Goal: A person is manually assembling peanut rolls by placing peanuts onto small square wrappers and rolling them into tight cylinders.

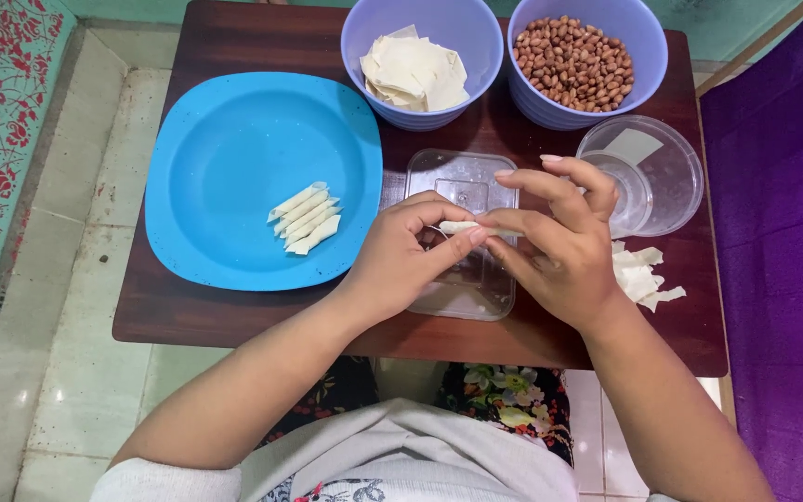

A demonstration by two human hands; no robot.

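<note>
Both hands pinch one small white roll over a clear flat lid; the left hand grips one end and the right hand the other. Beside them, a blue plate holds more rolls. Behind sit bowls of wrappers and peanuts.

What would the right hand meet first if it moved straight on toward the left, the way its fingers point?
Probably the left hand: the right hand already pinches the same small dough roll with it. Beyond lies the blue plate, though height is unclear.
</note>
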